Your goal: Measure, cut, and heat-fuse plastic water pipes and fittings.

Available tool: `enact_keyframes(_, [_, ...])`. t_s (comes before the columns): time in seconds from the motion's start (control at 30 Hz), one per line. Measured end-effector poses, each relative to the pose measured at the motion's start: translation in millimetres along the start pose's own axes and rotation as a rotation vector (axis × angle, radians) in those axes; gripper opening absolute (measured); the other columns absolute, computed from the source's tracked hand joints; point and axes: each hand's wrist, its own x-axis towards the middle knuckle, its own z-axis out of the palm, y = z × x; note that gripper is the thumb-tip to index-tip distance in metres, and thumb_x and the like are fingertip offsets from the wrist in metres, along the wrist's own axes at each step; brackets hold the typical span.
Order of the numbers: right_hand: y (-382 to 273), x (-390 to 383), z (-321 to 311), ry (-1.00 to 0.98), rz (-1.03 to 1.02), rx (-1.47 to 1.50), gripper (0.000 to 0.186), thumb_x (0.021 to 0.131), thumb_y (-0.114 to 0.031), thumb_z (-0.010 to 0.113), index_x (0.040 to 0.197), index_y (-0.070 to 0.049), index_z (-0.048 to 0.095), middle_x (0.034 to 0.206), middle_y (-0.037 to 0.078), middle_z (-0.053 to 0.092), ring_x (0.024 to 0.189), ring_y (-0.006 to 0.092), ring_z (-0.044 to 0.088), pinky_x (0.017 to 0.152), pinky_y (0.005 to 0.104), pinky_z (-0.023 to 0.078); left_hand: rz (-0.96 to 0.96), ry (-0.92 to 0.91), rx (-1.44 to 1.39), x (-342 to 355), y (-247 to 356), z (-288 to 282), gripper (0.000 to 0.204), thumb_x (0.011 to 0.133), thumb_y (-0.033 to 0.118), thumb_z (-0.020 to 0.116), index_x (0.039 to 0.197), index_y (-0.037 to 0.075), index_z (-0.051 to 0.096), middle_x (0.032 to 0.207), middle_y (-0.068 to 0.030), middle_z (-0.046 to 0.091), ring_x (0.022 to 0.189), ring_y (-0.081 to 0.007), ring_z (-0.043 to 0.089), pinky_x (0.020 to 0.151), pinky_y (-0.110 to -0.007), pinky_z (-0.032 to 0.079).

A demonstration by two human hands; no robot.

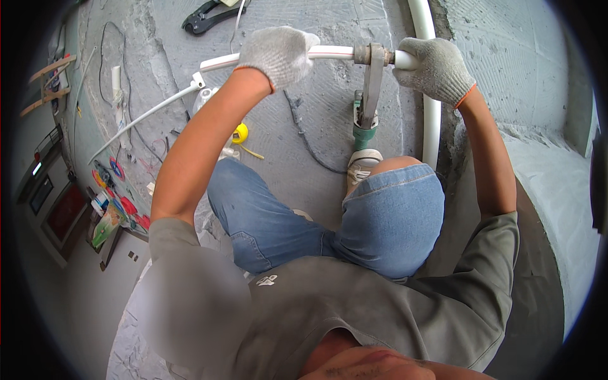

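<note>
My left hand (277, 57), in a light knitted glove with an orange cuff, is closed around a white plastic pipe (334, 52) with a red stripe. The pipe's right end meets the round metal die of a pipe welding iron (372, 88). This iron stands upright in front of my shoe, its green handle part (363, 136) low down. On the die's other side my right hand (437, 68), gloved alike, grips a short white pipe piece (405, 60). Its far end is hidden in my fingers, so I cannot tell whether it is a fitting.
Black-handled pipe cutters (206, 18) lie at the far left. A long white pipe (432, 130) runs along the wall on the right. A thinner white pipe with a fitting (197, 80), a yellow tape roll (240, 133) and a dark cable (304, 136) are on the rough concrete floor.
</note>
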Motion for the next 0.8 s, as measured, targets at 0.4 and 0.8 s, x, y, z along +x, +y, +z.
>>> enact_keyframes(0.4, [4.5, 0.6, 11.7, 0.028, 0.009, 0.106, 0.026, 0.076, -0.033, 0.072, 0.093, -0.014, 0.067, 0.076, 0.008, 0.068, 0.073, 0.0253, 0.069, 0.069, 0.0381, 0.055, 0.014, 0.084, 0.003, 0.5, -1.1, 16.4, 0.022, 0.083, 0.022, 0.063, 0.104, 0.017, 0.069, 0.083, -0.0129, 0.069, 0.077, -0.0316, 0.068, 0.07, -0.044, 0.054])
enact_keyframes(0.8, [10.5, 2.3, 21.5, 0.179, -0.169, -0.061, 0.027, 0.073, -0.027, 0.077, 0.093, -0.012, 0.066, 0.077, 0.01, 0.069, 0.072, 0.0272, 0.069, 0.067, 0.039, 0.056, 0.016, -0.17, -0.049, 14.4, -11.6, 11.3, 0.026, 0.084, 0.025, 0.061, 0.107, 0.017, 0.07, 0.09, -0.0126, 0.07, 0.081, -0.0324, 0.067, 0.072, -0.044, 0.054])
